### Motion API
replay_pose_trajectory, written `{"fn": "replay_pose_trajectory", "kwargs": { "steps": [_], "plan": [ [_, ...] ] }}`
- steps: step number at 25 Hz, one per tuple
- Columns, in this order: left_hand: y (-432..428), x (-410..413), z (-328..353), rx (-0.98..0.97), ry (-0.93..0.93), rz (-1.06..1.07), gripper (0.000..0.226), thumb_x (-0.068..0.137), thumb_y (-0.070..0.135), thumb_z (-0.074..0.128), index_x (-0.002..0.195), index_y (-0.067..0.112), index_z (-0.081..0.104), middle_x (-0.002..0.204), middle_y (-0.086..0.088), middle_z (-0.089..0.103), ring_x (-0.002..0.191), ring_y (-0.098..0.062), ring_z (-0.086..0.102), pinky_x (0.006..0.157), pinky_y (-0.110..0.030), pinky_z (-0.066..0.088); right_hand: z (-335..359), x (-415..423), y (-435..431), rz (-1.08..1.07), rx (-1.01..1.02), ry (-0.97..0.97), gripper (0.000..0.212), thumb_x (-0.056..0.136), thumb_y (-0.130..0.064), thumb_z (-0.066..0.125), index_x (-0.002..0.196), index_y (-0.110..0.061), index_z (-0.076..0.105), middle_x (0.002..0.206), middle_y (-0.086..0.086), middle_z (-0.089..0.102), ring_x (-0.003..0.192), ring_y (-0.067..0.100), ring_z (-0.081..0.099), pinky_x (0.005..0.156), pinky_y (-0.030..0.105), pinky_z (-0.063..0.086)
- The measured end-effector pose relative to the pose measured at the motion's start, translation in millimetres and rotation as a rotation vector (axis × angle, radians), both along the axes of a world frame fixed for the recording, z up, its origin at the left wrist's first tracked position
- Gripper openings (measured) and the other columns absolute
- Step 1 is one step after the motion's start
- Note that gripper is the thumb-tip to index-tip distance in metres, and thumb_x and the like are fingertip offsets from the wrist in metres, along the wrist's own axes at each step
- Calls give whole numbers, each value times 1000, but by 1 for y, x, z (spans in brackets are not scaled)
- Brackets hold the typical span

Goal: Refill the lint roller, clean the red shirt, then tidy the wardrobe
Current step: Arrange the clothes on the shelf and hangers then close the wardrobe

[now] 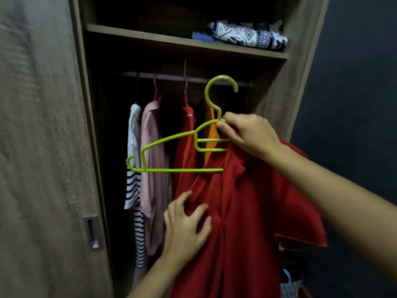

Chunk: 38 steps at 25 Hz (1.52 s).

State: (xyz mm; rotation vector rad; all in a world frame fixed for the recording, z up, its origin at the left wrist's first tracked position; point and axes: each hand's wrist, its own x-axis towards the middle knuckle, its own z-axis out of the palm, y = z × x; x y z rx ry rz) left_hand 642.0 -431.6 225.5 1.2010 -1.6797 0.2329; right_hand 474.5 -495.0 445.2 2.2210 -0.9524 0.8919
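A red shirt hangs in front of the open wardrobe, its collar half over a lime-green plastic hanger. My right hand grips the hanger just below its hook, at the top of the shirt. The hanger's left arm sticks out bare to the left; its right half is hidden inside the shirt. My left hand lies with spread fingers on the shirt's front, lower left. No lint roller is in view.
A rail in the wardrobe carries a striped top, a pink shirt, another red garment and an orange one. Folded patterned cloth lies on the shelf above. The sliding door stands at left, a dark wall at right.
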Motion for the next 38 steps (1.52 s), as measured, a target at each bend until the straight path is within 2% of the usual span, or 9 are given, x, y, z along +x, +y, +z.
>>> {"fn": "replay_pose_trajectory", "kwargs": {
  "steps": [7, 12, 15, 20, 26, 30, 33, 36, 38],
  "plan": [
    [-39, 50, -17, 507, 142, -184, 53, 71, 14, 58, 124, 17, 55, 119, -10, 60, 105, -28, 62, 89, -13, 37, -16, -19, 6, 148, 50, -35, 30, 92, -51, 33, 87, -25, 47, 73, 0, 62, 71, 26, 63, 54, 35, 46],
    [-45, 72, 9, 650, 709, -365, 61, 69, -22, 56, 125, 0, 47, 90, -3, 59, 60, 7, 59, 57, -8, 46, -43, -42, 0, 113, 37, 71, 43, 92, -58, 22, 88, -26, 50, 76, 0, 63, 70, 25, 65, 50, 36, 50],
    [-40, 93, 34, 759, 539, -355, 70, 61, -3, 60, 129, 1, 46, 82, -4, 58, 58, -3, 58, 54, -10, 43, -62, -55, 0, 39, -22, 94, 43, 94, -58, 19, 87, -26, 46, 71, 1, 62, 60, 25, 65, 41, 30, 45],
    [-37, 77, 63, 398, 133, 180, 60, 70, -3, 61, 129, -2, 50, 119, -22, 55, 115, -35, 51, 99, -31, 34, -87, -42, -2, -36, -43, 152, 55, 93, -58, 15, 86, -22, 56, 71, 2, 63, 53, 29, 65, 37, 34, 49],
    [2, 32, 66, -32, -491, -160, 53, 85, 40, 47, 133, 20, 40, 101, -5, 64, 92, -20, 57, 75, -34, 49, -85, -37, -4, -43, 210, -187, 37, 90, -59, 31, 85, -29, 51, 73, -12, 62, 77, 20, 64, 57, 28, 39],
    [-14, 73, 91, 84, -125, 148, 65, 81, 70, 37, 129, 28, 45, 126, -2, 56, 116, -23, 50, 89, -41, 42, -85, -28, 0, 72, 251, -241, 38, 88, -59, 32, 86, -30, 55, 63, -21, 50, 71, 12, 61, 58, 29, 41],
    [-30, 111, 96, 273, -94, -252, 61, 76, 80, 35, 106, 34, 62, 90, 15, 67, 86, 0, 62, 75, -25, 47, -81, -22, 0, 109, 293, -303, 43, 84, -62, 37, 88, -27, 62, 68, -15, 57, 65, 8, 57, 59, 32, 46],
    [-32, 129, 104, 193, 45, -251, 15, 76, 62, 58, 91, 58, 61, 81, 35, 64, 73, 19, 55, 68, -8, 43, -77, -30, -6, 71, 343, -289, 45, 82, -68, 39, 96, -33, 62, 77, -16, 62, 72, 4, 58, 62, 30, 46],
    [-33, 140, 110, 134, 73, -194, 21, 81, 38, 68, 88, 58, 62, 80, 46, 60, 76, 25, 53, 69, -1, 39, -84, -45, -15, 30, 443, -292, 43, 84, -69, 35, 97, -37, 61, 84, -14, 66, 81, 4, 61, 69, 34, 49]
  ]
}}
